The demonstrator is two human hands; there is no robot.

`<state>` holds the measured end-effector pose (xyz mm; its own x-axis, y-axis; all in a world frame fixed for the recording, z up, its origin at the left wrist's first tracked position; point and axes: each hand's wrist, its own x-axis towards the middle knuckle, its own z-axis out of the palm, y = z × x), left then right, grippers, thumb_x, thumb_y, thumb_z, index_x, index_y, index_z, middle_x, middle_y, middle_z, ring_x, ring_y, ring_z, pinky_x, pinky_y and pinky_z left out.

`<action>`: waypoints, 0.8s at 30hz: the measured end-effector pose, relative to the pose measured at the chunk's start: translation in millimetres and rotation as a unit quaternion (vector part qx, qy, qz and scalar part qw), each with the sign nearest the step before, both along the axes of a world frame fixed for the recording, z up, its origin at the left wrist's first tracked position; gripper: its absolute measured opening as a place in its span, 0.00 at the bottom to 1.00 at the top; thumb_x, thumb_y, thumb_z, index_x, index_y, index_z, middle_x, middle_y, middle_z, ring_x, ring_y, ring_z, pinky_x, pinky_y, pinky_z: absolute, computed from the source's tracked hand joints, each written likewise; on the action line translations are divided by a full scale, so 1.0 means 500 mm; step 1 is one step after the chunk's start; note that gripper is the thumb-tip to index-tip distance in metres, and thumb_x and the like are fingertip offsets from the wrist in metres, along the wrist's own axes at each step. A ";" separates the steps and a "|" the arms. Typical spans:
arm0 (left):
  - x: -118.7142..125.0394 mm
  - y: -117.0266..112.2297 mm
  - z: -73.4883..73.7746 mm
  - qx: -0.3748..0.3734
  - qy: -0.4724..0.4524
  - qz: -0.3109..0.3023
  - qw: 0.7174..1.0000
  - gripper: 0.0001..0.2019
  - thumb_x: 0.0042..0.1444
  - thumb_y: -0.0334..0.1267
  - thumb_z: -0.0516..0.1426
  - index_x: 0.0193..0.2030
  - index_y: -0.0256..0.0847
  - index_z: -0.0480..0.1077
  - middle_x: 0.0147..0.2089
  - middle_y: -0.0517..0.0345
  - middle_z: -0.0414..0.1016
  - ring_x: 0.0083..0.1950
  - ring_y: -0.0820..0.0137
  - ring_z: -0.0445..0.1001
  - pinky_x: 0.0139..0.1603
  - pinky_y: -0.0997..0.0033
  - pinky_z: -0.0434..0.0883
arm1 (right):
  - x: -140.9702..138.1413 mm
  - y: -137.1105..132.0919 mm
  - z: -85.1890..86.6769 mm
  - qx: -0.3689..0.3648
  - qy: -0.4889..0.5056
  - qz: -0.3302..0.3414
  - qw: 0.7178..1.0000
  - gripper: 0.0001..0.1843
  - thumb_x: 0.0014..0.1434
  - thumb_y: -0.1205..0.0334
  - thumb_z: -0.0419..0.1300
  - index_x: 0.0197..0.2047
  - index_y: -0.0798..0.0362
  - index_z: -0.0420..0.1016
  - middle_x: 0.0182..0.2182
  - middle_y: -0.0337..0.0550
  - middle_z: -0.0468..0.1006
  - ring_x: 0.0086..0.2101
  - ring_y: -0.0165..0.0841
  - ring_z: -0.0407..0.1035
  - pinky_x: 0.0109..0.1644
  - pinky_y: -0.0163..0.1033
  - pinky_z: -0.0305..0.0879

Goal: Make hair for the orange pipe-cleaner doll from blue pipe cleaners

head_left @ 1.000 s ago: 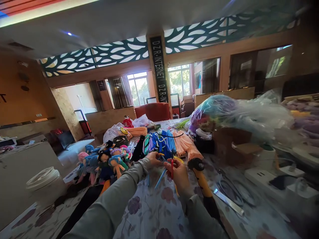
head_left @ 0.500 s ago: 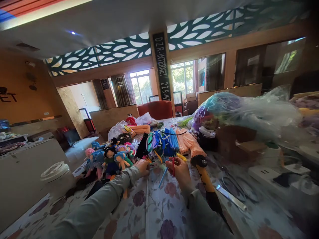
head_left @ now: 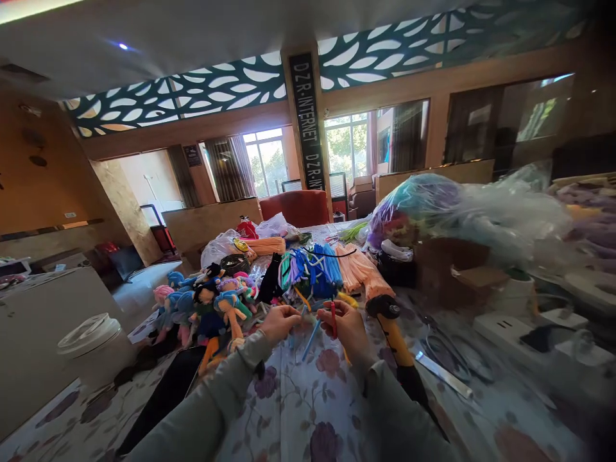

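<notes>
My left hand [head_left: 283, 323] is closed in a pinch over the table; whatever sits between its fingertips is too small to make out. Close beside it, my right hand [head_left: 350, 328] is wrapped round a slim red-handled tool [head_left: 333, 319], whose working end I cannot see clearly. A light blue pipe cleaner [head_left: 312, 341] slants down by the right fingertips. Just beyond both hands lies a heap of blue, white and green pipe cleaners [head_left: 312, 273]. Several small yarn-like dolls [head_left: 206, 308] with blue, pink and black hair are crowded left of my left hand.
A yellow-and-black glue gun [head_left: 394, 340] lies right of my right hand, with scissors [head_left: 447, 350] and a shiny metal strip [head_left: 443, 375] beyond. Peach pipe cleaners [head_left: 360, 273], a bulging plastic bag [head_left: 471, 202] and a power strip [head_left: 505, 330] stand further right. A white tub [head_left: 94, 350] is at left.
My left hand has come up and right from the table, close to my right hand. The right hand keeps the red-handled tool. The view has shifted slightly.
</notes>
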<state>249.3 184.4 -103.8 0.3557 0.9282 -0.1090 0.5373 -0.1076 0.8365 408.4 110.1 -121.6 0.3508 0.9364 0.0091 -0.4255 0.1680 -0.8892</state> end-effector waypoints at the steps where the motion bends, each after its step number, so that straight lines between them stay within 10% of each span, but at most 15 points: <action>1: 0.005 -0.014 -0.008 -0.029 -0.046 -0.007 0.998 0.10 0.57 0.42 0.59 0.36 0.36 0.71 0.32 0.60 0.74 0.27 0.74 0.71 0.28 0.71 0.69 | 0.001 0.000 0.000 0.001 0.000 0.000 1.000 0.24 0.32 0.56 0.73 0.31 0.55 0.69 0.20 0.38 0.75 0.17 0.26 0.65 0.17 0.30 0.55; 9: 0.008 -0.095 -0.034 -0.220 -0.290 -0.045 0.930 0.16 0.36 0.41 0.68 0.26 0.39 0.66 0.24 0.60 0.74 0.28 0.70 0.75 0.33 0.69 0.71 | 0.011 0.002 -0.001 0.013 -0.020 -0.015 1.000 0.24 0.34 0.54 0.72 0.33 0.54 0.70 0.19 0.35 0.74 0.16 0.26 0.64 0.17 0.30 0.55; 24: -0.005 -0.127 -0.034 -0.297 -0.309 -0.051 0.902 0.16 0.37 0.40 0.70 0.28 0.36 0.69 0.27 0.51 0.81 0.25 0.70 0.78 0.25 0.75 0.73 | 0.009 0.002 -0.002 0.043 -0.067 -0.047 0.996 0.25 0.34 0.55 0.72 0.36 0.54 0.71 0.20 0.32 0.74 0.19 0.26 0.65 0.22 0.32 0.62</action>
<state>246.7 121.0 -120.6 0.5991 0.7307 -0.3272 -0.0390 0.4349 0.8996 412.9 111.1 -122.5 0.4267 0.8936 0.1397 -0.2833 0.2787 -0.9176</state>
